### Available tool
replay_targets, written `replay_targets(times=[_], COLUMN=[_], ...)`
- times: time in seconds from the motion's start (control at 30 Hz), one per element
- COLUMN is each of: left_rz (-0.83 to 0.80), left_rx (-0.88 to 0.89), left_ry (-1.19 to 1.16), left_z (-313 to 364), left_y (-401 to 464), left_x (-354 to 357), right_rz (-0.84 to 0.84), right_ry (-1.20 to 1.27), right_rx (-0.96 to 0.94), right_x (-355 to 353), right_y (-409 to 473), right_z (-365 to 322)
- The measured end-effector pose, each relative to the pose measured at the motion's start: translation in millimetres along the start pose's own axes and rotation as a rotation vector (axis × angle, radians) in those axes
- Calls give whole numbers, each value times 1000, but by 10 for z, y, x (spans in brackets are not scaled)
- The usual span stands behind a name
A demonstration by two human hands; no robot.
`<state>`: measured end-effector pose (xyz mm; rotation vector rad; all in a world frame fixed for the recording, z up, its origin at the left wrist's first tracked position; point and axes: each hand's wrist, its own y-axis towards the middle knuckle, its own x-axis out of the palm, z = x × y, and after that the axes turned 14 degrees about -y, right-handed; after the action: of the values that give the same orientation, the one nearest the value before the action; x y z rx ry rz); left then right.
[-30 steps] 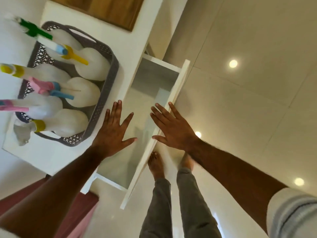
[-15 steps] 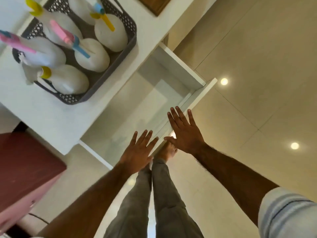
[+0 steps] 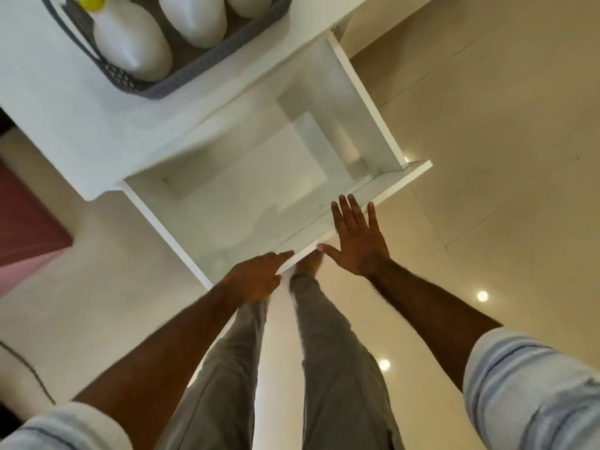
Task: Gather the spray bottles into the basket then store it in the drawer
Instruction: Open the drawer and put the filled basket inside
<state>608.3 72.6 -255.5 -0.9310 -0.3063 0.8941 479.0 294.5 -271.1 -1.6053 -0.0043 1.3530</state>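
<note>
The grey basket (image 3: pixel 168 82) stands on the white cabinet top (image 3: pixel 65 102) at the upper left, cut off by the frame edge. White spray bottles (image 3: pixel 130 47) stand inside it, one with a yellow collar. Below it the white drawer (image 3: pixel 360 102) is pulled far out and holds nothing. My left hand (image 3: pixel 256 277) lies by the near corner of the drawer front, fingers straight and pointing along its edge. My right hand (image 3: pixel 357 241) is spread flat over the drawer's front panel, fingers straight.
Glossy beige floor tiles (image 3: pixel 487 125) with light reflections surround the cabinet. A dark red and pink piece of furniture (image 3: pixel 26 222) sits at the left. My legs in grey trousers (image 3: pixel 324 352) stand right under the drawer front.
The view has tilted down, so the basket slid to the top edge. Both hands have drawn back toward me with the drawer front, and the drawer is further out.
</note>
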Motion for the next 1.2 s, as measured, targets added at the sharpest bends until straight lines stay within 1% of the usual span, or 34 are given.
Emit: replay_targets(times=[0.13, 0.27, 0.37, 0.43, 0.5, 0.53, 0.6, 0.77, 0.83, 0.9, 0.93, 0.97, 1.0, 1.03, 1.13, 1.2], left_rz=[35, 181, 198, 212, 290, 354, 557, 1059, 1275, 1458, 1513, 1541, 1538, 1513, 1465, 1430], left_rx=[-14, -117, -198, -226, -191, -174, -156, -105, -64, 6, 42, 63, 68, 56, 23, 34], left_ry=[-69, -120, -149, -96, 48, 106, 135, 50, -112, -362, -505, -676, -843, -960, -1089, -1206], left_z=[54, 179, 316, 440, 549, 590, 686, 753, 706, 633, 589, 544, 495, 443, 209, 79], left_y=[-135, -157, -149, -148, -148, -149, -181, -367, -458, -510, -519, -515, -504, -496, -443, -405], left_x=[248, 442, 517, 489, 363, 274, -28, -967, -1360, -1728, -1913, -2107, -2302, -2468, -2935, -3172], right_rz=[-52, -69, -98, -132, -158, -152, -73, 168, 254, 331, 358, 369, 367, 352, 296, 233], right_ry=[-49, -52, -67, -58, -18, 0, 14, 73, 167, 298, 375, 456, 541, 630, 850, 994], right_rx=[-17, -101, -189, -241, -282, -297, -311, -266, -224, -144, -93, -36, 16, 60, 133, 136], right_x=[-12, -19, -5, -59, -211, -303, -604, -1621, -2071, -2452, -2612, -2757, -2899, -3023, -3395, -3597], right_y=[-146, -123, -106, -91, -16, 37, 223, 868, 1146, 1378, 1487, 1610, 1747, 1880, 2384, 2676], right_z=[15, 116, 207, 300, 398, 440, 549, 795, 858, 933, 972, 1010, 1053, 1100, 1204, 1234])
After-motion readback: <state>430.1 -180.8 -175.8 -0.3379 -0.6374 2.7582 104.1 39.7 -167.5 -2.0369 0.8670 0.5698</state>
